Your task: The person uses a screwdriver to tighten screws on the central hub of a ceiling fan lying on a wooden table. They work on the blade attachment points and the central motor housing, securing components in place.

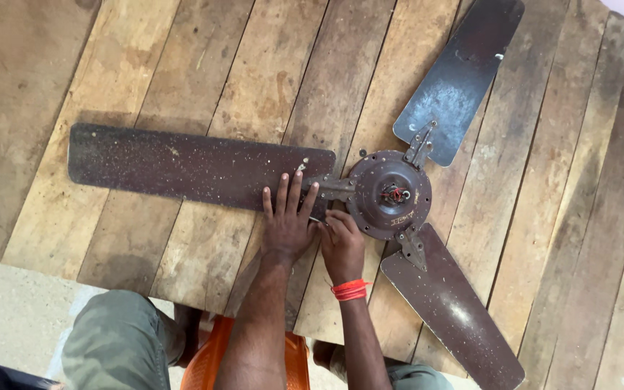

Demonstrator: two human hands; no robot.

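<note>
Two hands sit left of the fan hub [389, 195]: my left hand [288, 222] lies flat and open on the long blade [182, 167], my right hand [342, 244] curls shut by the bracket [332, 189]; I cannot tell what it holds.

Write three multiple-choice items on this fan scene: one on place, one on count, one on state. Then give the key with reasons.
1. Where does the left hand rest?
A. On the long blade near the hub
B. On the orange stool
C. On the floor

2. How many blades does the fan have?
A. Two
B. Three
C. Five

3. How does the fan lie?
A. Hung from a ceiling
B. Upright on a stand
C. Flat on the wooden table

Key: 1 A, the fingers spread flat on the blade's inner end. 2 B, three blades leave the hub. 3 C, the blades lie on the planks, the right hand beside the hub.
</note>
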